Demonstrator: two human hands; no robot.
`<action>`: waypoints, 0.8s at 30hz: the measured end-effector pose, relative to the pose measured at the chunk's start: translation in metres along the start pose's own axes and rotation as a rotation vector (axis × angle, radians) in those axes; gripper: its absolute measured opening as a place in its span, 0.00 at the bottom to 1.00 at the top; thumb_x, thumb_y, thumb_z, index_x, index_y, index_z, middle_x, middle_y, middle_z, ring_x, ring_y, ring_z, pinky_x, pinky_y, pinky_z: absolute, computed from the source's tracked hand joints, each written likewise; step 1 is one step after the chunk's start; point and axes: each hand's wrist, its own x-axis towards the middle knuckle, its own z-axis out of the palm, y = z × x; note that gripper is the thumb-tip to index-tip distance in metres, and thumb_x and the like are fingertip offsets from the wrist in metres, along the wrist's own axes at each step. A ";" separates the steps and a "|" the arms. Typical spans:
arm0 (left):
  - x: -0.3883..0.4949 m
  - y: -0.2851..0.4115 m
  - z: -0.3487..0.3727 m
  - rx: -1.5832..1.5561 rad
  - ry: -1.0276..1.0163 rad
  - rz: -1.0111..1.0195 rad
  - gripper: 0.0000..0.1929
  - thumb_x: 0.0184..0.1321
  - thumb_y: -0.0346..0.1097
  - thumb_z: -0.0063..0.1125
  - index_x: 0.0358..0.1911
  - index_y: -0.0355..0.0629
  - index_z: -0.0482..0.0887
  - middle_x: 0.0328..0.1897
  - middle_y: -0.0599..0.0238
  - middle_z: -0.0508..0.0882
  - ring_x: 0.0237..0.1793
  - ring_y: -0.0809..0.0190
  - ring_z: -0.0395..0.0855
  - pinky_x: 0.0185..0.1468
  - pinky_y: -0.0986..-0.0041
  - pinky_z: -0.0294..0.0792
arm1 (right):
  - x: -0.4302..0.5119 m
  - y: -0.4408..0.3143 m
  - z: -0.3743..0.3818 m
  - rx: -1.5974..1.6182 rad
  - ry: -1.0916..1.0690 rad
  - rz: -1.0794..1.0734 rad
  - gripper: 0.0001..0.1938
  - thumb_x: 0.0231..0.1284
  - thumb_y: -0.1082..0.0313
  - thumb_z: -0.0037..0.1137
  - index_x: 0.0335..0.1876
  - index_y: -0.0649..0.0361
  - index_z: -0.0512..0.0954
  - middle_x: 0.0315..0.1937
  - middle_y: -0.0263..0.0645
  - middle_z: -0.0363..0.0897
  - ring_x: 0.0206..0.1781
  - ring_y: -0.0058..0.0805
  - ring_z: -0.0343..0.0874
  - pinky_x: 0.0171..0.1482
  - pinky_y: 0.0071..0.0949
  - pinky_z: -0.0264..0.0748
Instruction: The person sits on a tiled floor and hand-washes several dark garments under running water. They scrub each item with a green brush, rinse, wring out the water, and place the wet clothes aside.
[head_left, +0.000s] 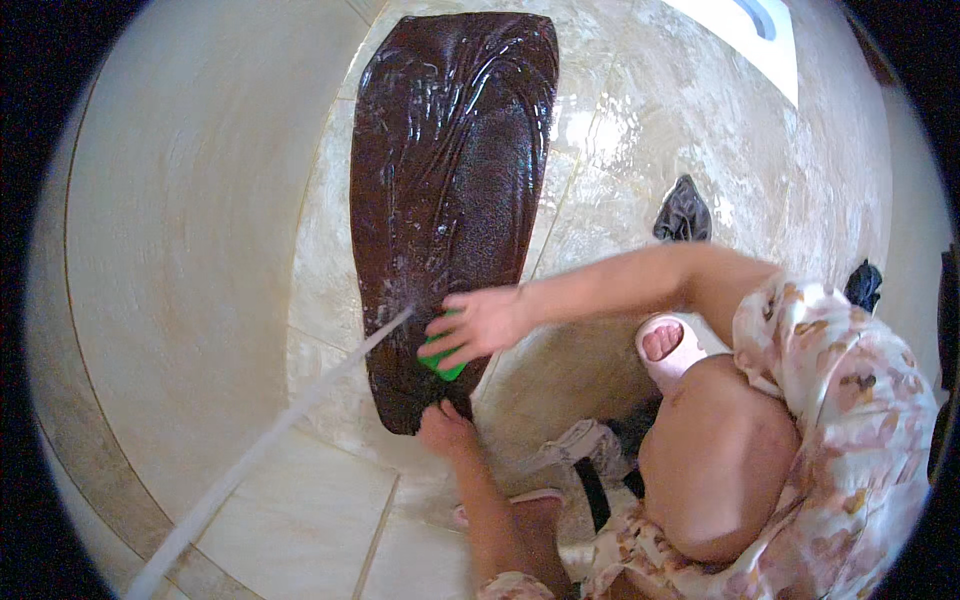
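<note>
A wet dark brown garment or cloth (457, 165) lies stretched lengthwise on the tiled floor. My right hand (480, 322) rests over a green scrubber or sponge (452, 369), pressed on the cloth's near part; its exact kind is hidden under the fingers. Just below, my left hand (446, 429) grips the cloth's near end, its fingers partly bunched in the fabric. From the lower left a pale strand (277, 427), which looks like a stream of water, meets the cloth close to my right hand.
Wet, shiny floor tiles (600, 150) surround the cloth. Right of it lies a small crumpled black item (684, 210), with another dark bundle (864, 285) farther right. A pink slipper (652, 367) is on my foot. A white object (750, 45) stands at the top right.
</note>
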 end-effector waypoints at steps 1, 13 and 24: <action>-0.003 -0.014 0.007 -0.022 -0.029 -0.006 0.18 0.62 0.48 0.56 0.27 0.38 0.75 0.29 0.49 0.79 0.35 0.41 0.78 0.38 0.52 0.68 | -0.014 0.021 -0.020 0.011 -0.073 0.009 0.24 0.56 0.59 0.53 0.61 0.40 0.72 0.69 0.36 0.65 0.61 0.40 0.72 0.50 0.44 0.73; 0.021 0.017 -0.027 -0.067 0.557 -0.057 0.26 0.66 0.58 0.45 0.51 0.41 0.77 0.59 0.51 0.73 0.61 0.40 0.68 0.51 0.55 0.70 | -0.046 0.152 -0.104 -0.517 0.251 0.794 0.15 0.60 0.56 0.54 0.51 0.44 0.79 0.51 0.38 0.78 0.50 0.43 0.78 0.44 0.49 0.78; 0.048 0.000 -0.025 0.042 0.325 -0.101 0.21 0.70 0.49 0.42 0.25 0.41 0.76 0.25 0.52 0.79 0.28 0.44 0.78 0.30 0.53 0.68 | -0.102 0.194 -0.137 -0.397 0.168 0.584 0.20 0.61 0.63 0.52 0.60 0.43 0.75 0.66 0.35 0.71 0.63 0.47 0.71 0.66 0.49 0.65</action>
